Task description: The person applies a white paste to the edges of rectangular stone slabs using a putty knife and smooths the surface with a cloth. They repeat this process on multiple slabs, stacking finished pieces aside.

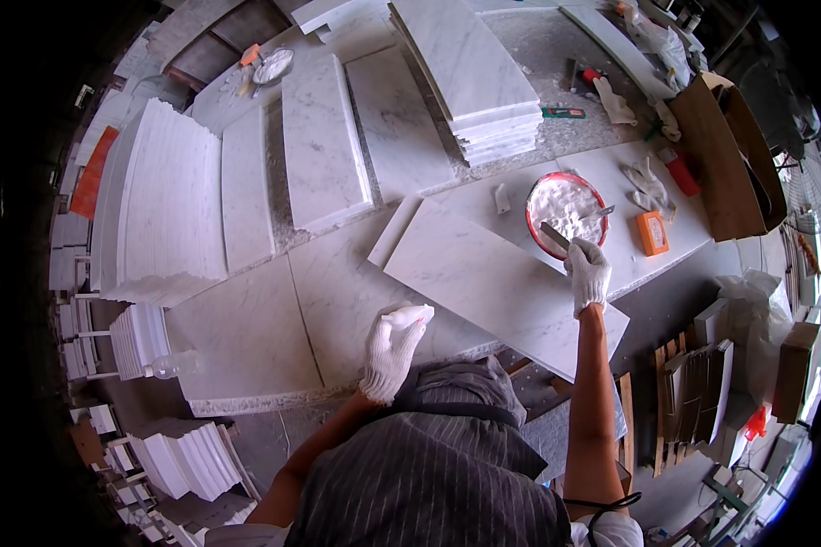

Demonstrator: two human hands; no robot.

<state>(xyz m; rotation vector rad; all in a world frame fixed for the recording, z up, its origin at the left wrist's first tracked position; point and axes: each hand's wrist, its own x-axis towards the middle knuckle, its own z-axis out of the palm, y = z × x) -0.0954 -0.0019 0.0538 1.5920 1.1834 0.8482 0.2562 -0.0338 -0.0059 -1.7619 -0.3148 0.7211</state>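
Head view: the right hand [588, 273], in a white knit glove, is closed round a flat, narrow, grey metal blade [554, 236], fingers curled together, the blade's free end over the paste. That thick white paste [564, 196] fills a red-rimmed round bowl [528, 215] on the pale stone worktop [242, 342]; a second metal tool [602, 212] stands in it. The left hand [390, 354], also gloved, is near the front edge, fingers bent toward the thumb. A smooth white patch shows at its tips; cannot tell whether it is a held piece or whether the fingers pinch anything.

The long, white, grey-veined marble slab [493, 278] lies aslant between the hands, one end past the worktop's front edge.

Handling (judged): blade light, stiff, perhaps slippery if smeared; best gripped at the end away from the paste. Paste soft, sticky. Slab heavy, rigid, brittle at corners; support both long edges with flat palms, and avoid levering on the overhanging end.
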